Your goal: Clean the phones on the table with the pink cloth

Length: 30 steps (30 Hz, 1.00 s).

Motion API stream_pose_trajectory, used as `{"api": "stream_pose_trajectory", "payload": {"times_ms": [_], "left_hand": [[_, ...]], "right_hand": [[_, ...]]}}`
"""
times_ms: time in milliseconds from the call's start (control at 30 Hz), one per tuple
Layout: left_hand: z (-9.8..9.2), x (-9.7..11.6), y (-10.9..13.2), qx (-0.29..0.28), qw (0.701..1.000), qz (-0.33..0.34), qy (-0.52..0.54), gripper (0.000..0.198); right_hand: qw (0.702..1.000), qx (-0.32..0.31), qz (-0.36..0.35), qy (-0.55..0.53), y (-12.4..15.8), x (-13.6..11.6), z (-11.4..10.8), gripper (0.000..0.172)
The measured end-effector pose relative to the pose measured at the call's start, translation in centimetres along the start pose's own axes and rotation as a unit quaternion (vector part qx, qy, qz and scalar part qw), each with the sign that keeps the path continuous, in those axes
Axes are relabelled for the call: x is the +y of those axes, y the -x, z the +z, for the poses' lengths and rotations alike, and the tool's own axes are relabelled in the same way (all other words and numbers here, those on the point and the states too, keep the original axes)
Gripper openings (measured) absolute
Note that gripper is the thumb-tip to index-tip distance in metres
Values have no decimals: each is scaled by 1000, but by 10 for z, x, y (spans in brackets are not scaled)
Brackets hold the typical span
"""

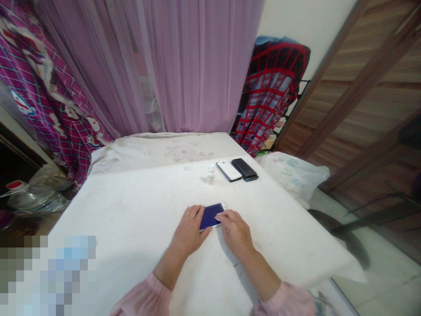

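A smartphone with a dark blue screen and white edges lies on the white-covered table, its long side running left to right. My left hand grips its left end, with the thumb along the near edge and the fingers at the far side. Over the right part of the screen, my right hand has its fingertips pinched together against the glass. Something pale shows at those fingertips, too small to make out. Beyond the hands stands a small white bottle, upright.
Right of the bottle lie a white phone and a stack of black phones. The tablecloth reaches back to a purple curtain. A plastic bag sits off the right edge; a large water bottle stands left.
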<state>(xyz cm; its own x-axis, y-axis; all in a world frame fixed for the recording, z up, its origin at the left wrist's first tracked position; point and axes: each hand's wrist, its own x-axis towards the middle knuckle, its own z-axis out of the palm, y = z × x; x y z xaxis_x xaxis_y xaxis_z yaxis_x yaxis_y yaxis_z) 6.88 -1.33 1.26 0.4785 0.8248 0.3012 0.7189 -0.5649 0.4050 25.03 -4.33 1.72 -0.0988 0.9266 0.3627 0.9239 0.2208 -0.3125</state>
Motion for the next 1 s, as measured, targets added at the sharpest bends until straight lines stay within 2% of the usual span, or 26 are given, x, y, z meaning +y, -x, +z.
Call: {"api": "stream_pose_trajectory", "payload": {"times_ms": [100,367,467,700,1000], "left_hand": [[-1,1,0,3,1000,6,4,52],[-3,2,-1,3,1000,8,10,52],[-3,2,-1,4,1000,7,9,51],[-2,1,-1,-5,1000,6,3,53],[-6,3,-2,-10,1000,5,12,53]], "right_hand": [[1000,-7,1,4,-5,-2,1,32],[999,-20,8,46,-47,-8,11,26],[999,-18,4,41,-41,-9,11,24],[1000,-15,-12,7,-7,-8,4,30],[998,-41,2,40,-49,-16,10,25]]}}
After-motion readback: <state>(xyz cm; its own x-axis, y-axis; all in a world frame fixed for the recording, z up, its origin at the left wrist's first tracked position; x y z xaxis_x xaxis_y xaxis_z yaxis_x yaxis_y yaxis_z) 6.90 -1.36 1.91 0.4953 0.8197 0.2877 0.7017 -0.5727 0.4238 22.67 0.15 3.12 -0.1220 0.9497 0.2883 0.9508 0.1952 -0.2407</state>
